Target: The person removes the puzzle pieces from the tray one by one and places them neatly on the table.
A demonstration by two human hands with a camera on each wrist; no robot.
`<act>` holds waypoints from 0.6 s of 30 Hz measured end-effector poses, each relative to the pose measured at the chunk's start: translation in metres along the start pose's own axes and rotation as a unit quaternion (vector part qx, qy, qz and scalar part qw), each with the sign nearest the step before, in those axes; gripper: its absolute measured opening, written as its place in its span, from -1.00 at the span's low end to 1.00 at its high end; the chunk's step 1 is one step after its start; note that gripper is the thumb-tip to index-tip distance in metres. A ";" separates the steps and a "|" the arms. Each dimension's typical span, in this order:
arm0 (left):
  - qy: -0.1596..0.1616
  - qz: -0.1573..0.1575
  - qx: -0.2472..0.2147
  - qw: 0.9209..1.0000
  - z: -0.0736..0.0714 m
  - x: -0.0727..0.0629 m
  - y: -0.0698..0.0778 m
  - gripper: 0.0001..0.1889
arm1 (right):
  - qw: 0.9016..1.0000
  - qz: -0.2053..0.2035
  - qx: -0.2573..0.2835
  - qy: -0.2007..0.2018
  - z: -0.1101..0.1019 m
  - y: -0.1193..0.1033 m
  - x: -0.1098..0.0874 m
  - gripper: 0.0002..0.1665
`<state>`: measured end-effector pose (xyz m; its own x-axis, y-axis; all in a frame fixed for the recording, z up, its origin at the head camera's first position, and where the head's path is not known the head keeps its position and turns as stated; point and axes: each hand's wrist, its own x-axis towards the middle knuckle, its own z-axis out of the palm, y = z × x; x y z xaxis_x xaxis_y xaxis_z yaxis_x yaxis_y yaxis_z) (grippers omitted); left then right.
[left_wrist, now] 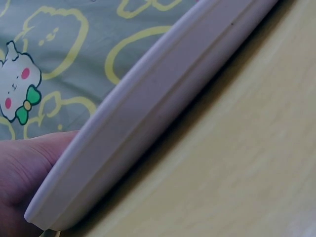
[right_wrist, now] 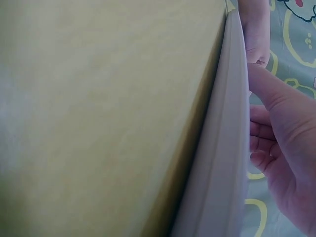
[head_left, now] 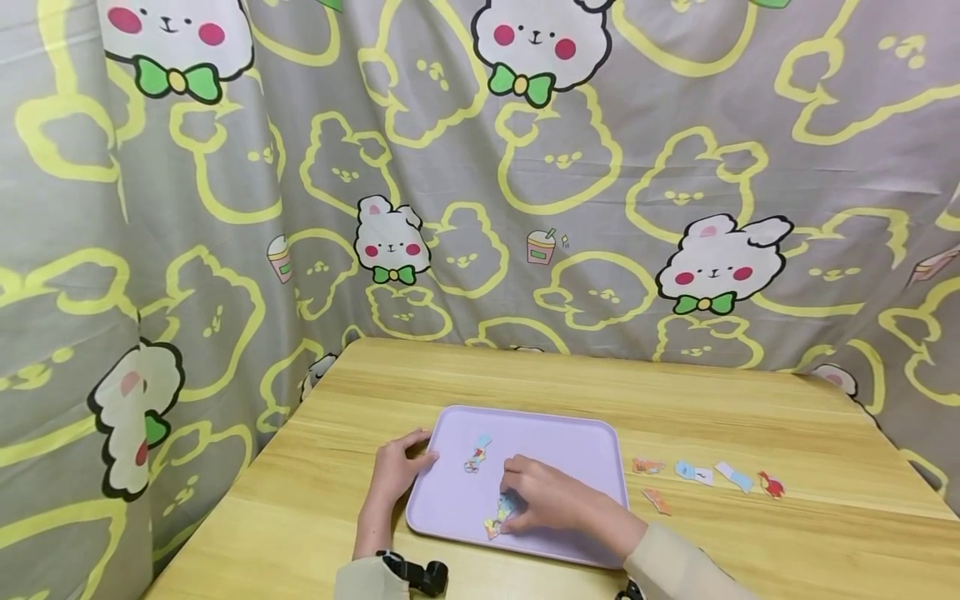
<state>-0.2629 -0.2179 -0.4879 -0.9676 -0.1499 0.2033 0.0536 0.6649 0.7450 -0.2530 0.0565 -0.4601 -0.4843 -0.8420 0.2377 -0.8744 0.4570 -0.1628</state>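
Left hand [left_wrist: 24, 170] is gripping the lilac tray's rim [left_wrist: 148, 113], tabletop [left_wrist: 237, 163] underneath, bunny curtain [left_wrist: 54, 54] hanging behind.

Tray [head_left: 570, 442] lay on the worktop [head_left: 750, 400], two puzzle pieces [head_left: 477, 454] inside it, loose pieces [head_left: 705, 475] scattered to its right, curtain [head_left: 480, 167] hung behind the worktop.

The tabletop [head_left: 750, 400] lies bare across its far half, in the middle band of the frame, and along its left edge beside the tray [head_left: 570, 442]. The curtain [head_left: 480, 167] walls in the back and both sides, closing off passage there. The tray's raised rim blocks any low sweep toward its floor. On that floor, a puzzle piece [head_left: 477, 454] sits upper left, with bare lavender to its right. Right of the tray, a row of loose pieces [head_left: 705, 477] litters the tabletop.
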 end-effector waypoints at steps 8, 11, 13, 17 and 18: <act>-0.002 -0.002 0.000 1.000 -0.001 0.000 0.001 -0.61 | 1.000 -0.018 0.007 0.004 -0.003 0.001 -0.001 -0.71; -0.001 -0.001 -0.002 1.000 -0.002 0.000 0.001 -0.61 | 1.000 -0.018 0.007 0.000 -0.004 0.001 -0.001 -0.71; -0.001 -0.001 -0.003 1.000 -0.001 0.000 0.001 -0.61 | 1.000 -0.022 0.005 0.000 -0.004 0.001 -0.001 -0.72; -0.003 0.002 -0.002 1.000 -0.001 -0.001 0.002 -0.61 | 0.999 -0.036 -0.009 0.007 -0.004 0.002 -0.001 -0.72; -0.003 0.003 -0.002 1.000 -0.002 -0.002 0.002 -0.61 | 0.999 -0.039 -0.014 0.009 -0.004 0.002 -0.002 -0.72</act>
<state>-0.2609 -0.2174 -0.4858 -0.9687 -0.1413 0.2043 0.0605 0.6633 0.7459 -0.2539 0.0600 -0.4569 -0.4141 -0.8704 0.2664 -0.9102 0.3974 -0.1163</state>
